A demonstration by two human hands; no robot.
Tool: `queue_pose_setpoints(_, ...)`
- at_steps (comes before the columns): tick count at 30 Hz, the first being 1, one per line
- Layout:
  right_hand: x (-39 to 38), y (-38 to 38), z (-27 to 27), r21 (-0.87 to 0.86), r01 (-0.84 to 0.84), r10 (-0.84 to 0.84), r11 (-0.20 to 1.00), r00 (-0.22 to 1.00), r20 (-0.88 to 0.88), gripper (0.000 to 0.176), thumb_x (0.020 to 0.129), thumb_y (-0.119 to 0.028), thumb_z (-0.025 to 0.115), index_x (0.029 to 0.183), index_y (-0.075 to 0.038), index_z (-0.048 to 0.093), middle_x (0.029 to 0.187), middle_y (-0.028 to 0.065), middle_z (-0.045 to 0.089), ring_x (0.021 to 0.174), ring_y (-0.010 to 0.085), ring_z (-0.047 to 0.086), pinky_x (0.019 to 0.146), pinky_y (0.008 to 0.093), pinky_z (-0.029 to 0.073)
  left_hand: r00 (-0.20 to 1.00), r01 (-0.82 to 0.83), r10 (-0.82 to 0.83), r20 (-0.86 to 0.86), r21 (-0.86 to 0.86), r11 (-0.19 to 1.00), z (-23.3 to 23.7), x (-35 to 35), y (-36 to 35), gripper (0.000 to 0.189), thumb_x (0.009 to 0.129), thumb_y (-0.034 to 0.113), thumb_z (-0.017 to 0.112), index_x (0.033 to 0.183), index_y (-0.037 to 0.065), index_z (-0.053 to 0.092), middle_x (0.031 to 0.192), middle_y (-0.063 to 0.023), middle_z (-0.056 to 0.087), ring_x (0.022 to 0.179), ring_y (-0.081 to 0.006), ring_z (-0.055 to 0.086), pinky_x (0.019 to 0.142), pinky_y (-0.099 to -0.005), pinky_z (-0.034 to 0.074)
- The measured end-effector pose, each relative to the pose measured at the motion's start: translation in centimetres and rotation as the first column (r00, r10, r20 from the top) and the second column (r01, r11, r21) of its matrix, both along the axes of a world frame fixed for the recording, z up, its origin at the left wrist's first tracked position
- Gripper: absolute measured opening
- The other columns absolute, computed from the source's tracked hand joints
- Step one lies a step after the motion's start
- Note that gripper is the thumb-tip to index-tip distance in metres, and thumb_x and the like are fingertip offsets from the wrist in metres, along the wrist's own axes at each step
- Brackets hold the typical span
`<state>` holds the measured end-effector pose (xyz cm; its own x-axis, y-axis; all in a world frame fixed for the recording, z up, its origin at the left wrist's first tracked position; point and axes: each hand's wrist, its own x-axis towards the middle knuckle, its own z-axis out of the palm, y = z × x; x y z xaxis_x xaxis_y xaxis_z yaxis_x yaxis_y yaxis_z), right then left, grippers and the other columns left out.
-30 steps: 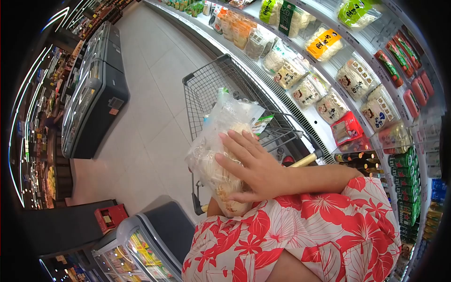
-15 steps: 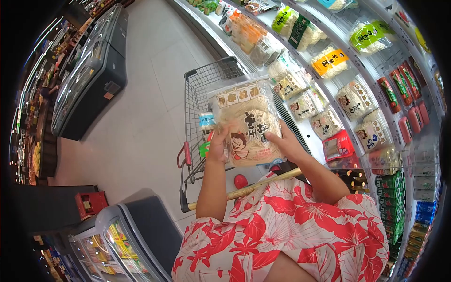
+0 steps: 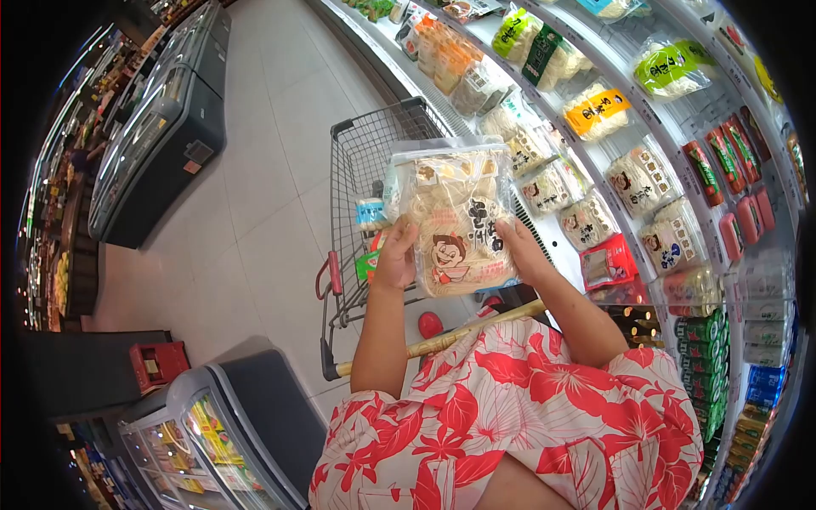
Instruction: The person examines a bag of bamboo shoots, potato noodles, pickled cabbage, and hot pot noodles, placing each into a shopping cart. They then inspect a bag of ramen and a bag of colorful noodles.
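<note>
Between my two hands is a clear plastic bag of pale noodles, with dark lettering and a cartoon child's face on its front. My left hand grips the bag's left edge, and my right hand grips its right edge. Another clear bag edge shows behind it at the upper left. Below and beyond the bag stands a wire shopping cart holding a blue-and-white labelled item and a green and red package, partly hidden by my left hand.
A refrigerated shelf with noodle bags, a red package and green cans rises on the right. The cart's handle crosses before my body. Freezers line the left, and another freezer stands at the lower left.
The noodle bag is now more upright and facing me, its printing clearer and its top shifted slightly right. My right hand has moved a little right, to the bag's edge.
</note>
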<state>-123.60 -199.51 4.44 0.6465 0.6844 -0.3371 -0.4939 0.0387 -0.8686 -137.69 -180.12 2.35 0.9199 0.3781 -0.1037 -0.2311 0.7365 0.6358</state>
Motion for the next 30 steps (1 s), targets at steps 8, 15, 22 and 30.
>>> queue_pose_setpoints(8, 0.2, 0.2, -0.6, 0.072, -0.071, 0.077, 0.995, 0.994, -0.083, 0.049, 0.097, -0.029, 0.051, 0.134, 0.001, 0.037, 0.116, 0.0103, 0.058, 0.099, 0.0149, 0.060, 0.083, 0.0301, 0.052, 1.000, 0.012, -0.011, -0.015, 0.062, 0.998, 0.3, 0.3, -0.1, 0.045, 0.093, 0.016, 0.055, 0.134, 0.003, 0.040, 0.125, -0.0077, 0.054, 0.113, -0.0182, 0.053, 0.096, -0.0345, 0.045)
queue_pose_setpoints(15, 0.6, 0.6, -0.6, 0.091, -0.082, 0.084, 0.992, 0.996, -0.014, 0.052, 0.096, -0.031, 0.052, 0.134, 0.000, 0.036, 0.117, 0.0103, 0.058, 0.101, 0.0146, 0.059, 0.085, 0.0294, 0.051, 0.997, -0.037, 0.042, -0.062, 0.084, 0.996, 1.1, 0.2, -0.6, 0.048, 0.089, 0.006, 0.058, 0.132, 0.001, 0.039, 0.124, -0.0107, 0.055, 0.108, -0.0209, 0.057, 0.092, -0.0360, 0.049)
queue_pose_setpoints(22, 0.9, 1.8, 1.7, -0.029, -0.138, 0.141, 0.990, 0.952, 0.272, 0.046, 0.094, -0.032, 0.057, 0.126, -0.001, 0.045, 0.107, 0.0072, 0.060, 0.093, 0.0108, 0.057, 0.081, 0.0277, 0.049, 0.990, -0.128, 0.139, -0.031, 0.238, 0.963, -0.1, 0.1, -0.2, 0.049, 0.088, 0.005, 0.060, 0.131, 0.004, 0.039, 0.125, -0.0123, 0.055, 0.110, -0.0242, 0.058, 0.090, -0.0382, 0.051)
queue_pose_setpoints(30, 1.4, 3.5, 3.4, 0.010, -0.208, 0.187, 0.978, 0.896, 0.403, 0.051, 0.091, -0.030, 0.061, 0.129, 0.001, 0.043, 0.112, 0.0085, 0.059, 0.102, 0.0126, 0.055, 0.088, 0.0299, 0.046, 0.974, -0.225, 0.217, 0.062, 0.317, 0.921, 0.9, -0.6, 0.6, 0.046, 0.089, 0.008, 0.061, 0.130, 0.004, 0.041, 0.124, -0.0083, 0.056, 0.113, -0.0194, 0.054, 0.099, -0.0356, 0.042)
